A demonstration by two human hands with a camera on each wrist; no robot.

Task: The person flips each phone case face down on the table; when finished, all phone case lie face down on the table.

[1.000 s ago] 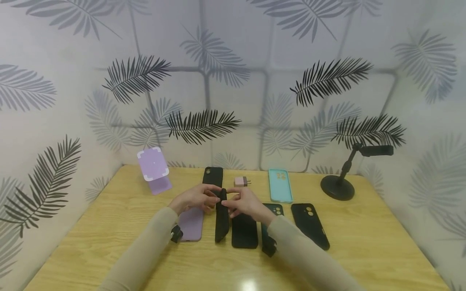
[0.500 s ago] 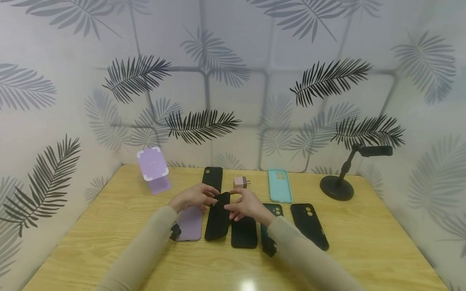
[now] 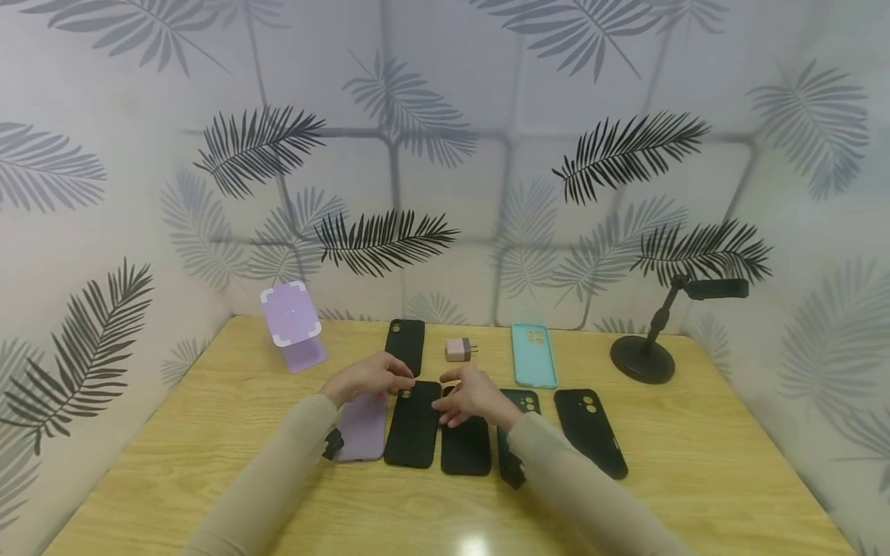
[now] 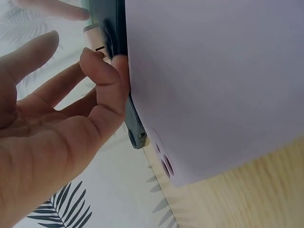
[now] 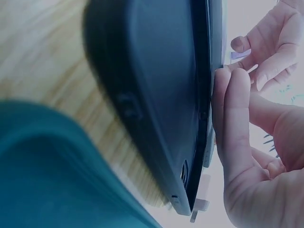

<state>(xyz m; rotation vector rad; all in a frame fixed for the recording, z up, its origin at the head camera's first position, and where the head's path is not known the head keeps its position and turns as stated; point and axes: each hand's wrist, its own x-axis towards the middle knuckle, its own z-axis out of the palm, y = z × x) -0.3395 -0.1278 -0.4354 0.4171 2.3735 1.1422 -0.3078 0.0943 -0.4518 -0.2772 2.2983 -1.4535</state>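
Observation:
A black phone case [image 3: 412,428] lies flat on the table, its camera opening at the far end. My left hand [image 3: 368,377] hovers at that case's far left corner, fingers loosely bent with no object between thumb and fingers in the left wrist view. Over the far end of a second black phone case [image 3: 466,449] is my right hand [image 3: 474,395], its fingertips close to the first case's right edge; contact is unclear. To the left, a light purple phone case [image 3: 363,432] lies partly under my left hand. A dark green phone case [image 3: 527,401] sits beneath my right wrist.
Farther back are another black case [image 3: 405,346], a pink plug charger [image 3: 458,350] and a light blue case [image 3: 534,357]. One more black case [image 3: 591,432] lies to the right. A purple stand [image 3: 292,315] and a black stand [image 3: 643,360] flank the row near the wall.
The black phone case was held upright on its long edge between both hands, then tipped leftward and now lies flat. Both hands have let go of it and stay close by.

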